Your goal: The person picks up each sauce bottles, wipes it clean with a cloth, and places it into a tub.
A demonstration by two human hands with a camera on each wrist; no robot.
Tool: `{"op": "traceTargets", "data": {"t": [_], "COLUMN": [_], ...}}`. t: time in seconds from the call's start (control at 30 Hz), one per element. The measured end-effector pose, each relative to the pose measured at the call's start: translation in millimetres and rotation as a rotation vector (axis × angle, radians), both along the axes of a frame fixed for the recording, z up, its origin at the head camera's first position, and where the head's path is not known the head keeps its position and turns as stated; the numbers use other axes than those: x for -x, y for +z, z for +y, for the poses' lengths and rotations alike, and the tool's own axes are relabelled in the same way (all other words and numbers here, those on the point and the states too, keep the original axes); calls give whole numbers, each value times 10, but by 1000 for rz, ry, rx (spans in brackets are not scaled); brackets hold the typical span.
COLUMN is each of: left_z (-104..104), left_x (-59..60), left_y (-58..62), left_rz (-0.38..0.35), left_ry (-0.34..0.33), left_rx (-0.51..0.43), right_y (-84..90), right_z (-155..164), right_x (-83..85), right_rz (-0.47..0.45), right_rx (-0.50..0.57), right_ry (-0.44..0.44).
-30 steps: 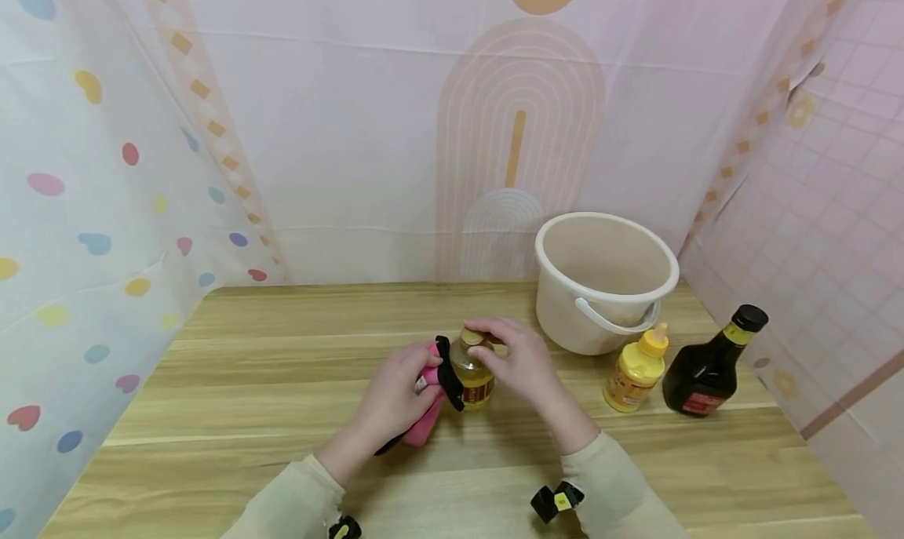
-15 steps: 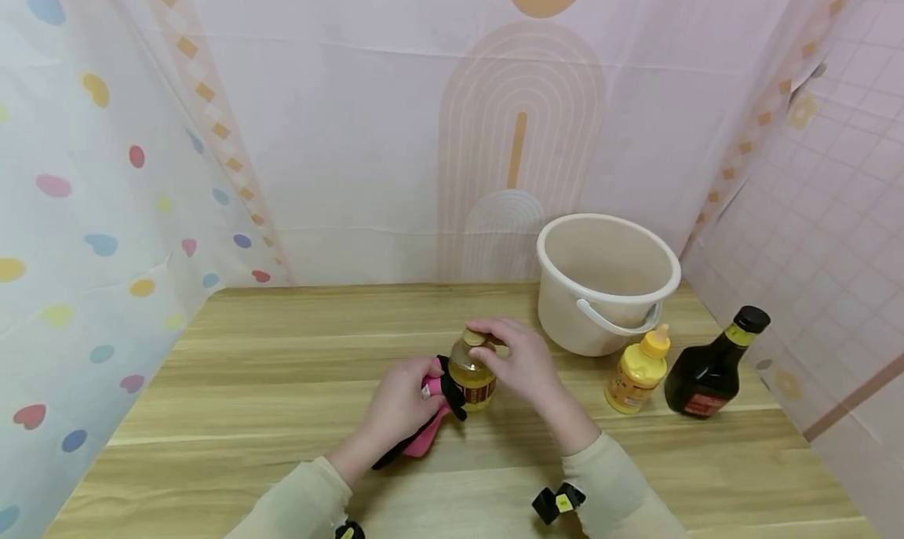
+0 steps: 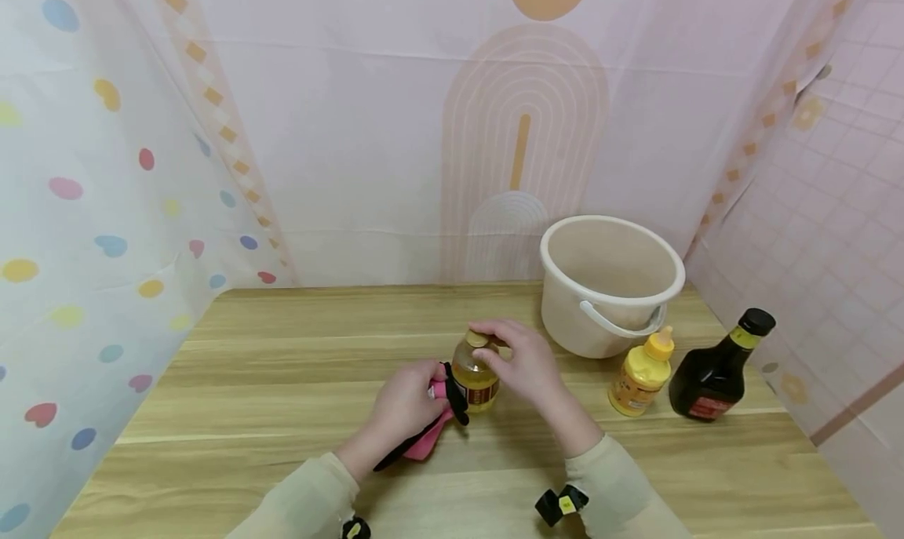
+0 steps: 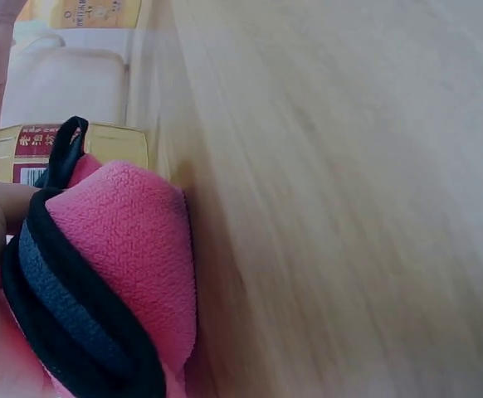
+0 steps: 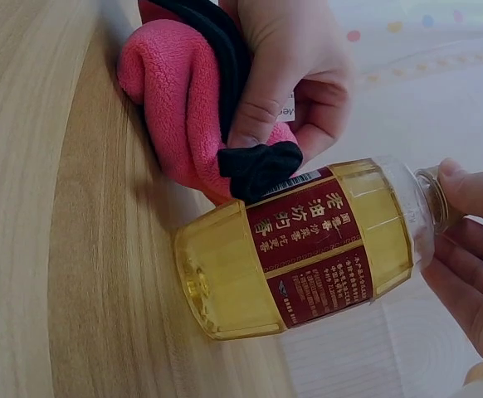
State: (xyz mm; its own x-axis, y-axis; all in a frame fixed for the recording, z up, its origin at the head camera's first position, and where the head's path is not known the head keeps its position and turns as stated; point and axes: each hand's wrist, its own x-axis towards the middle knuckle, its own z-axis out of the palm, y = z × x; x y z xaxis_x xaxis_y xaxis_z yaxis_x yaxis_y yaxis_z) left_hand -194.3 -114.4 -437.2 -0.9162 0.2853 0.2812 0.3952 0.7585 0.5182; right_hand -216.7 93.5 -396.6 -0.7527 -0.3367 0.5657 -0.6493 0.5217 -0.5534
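An oil bottle (image 3: 476,388) with yellow oil and a dark red label stands upright at the middle of the table. My right hand (image 3: 526,362) holds it at the neck and gold cap, thumb on one side and fingers on the other. In my left hand (image 3: 406,404), a pink cloth (image 5: 175,104) with black edging is bunched and pinched between thumb and fingers. The cloth's black edge lies right against the bottle's label side, as the right wrist view shows. In the left wrist view, folded cloth (image 4: 134,240) hides part of the bottle.
Behind and to the right stands a cream bucket (image 3: 565,319) with its handle down. A yellow squeeze bottle (image 3: 639,378) and a dark sauce bottle (image 3: 709,382) stand at the right of the wooden table (image 3: 282,366). Patterned curtains (image 3: 353,154) hang round the back and sides.
My left hand has moved the cloth a little down the bottle's side, toward me. The right hand keeps its hold at the bottle's neck. The whole view has shifted slightly.
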Motion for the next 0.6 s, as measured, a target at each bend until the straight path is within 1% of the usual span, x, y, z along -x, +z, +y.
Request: {"op": "traceTargets", "data": {"t": [0.13,0.33,0.53,0.6], "left_z": [7,3,2,-3], "left_x": [1,14,20,11], "left_y": [-6,-15,-7,0], "left_rz": [-12,-58,-46,-44], "left_ry": [7,18,-12,-14], "left_rx": [25,82,99,99], "right_y": [-7,-19,-4,8], "right_z": [0,-8,-1,-1], "right_x": [-7,-7,-16,-16], "right_rz": [6,-4,-21,-23], "right_rx": [1,11,20,14], "right_ry": [-7,2,3,16]}}
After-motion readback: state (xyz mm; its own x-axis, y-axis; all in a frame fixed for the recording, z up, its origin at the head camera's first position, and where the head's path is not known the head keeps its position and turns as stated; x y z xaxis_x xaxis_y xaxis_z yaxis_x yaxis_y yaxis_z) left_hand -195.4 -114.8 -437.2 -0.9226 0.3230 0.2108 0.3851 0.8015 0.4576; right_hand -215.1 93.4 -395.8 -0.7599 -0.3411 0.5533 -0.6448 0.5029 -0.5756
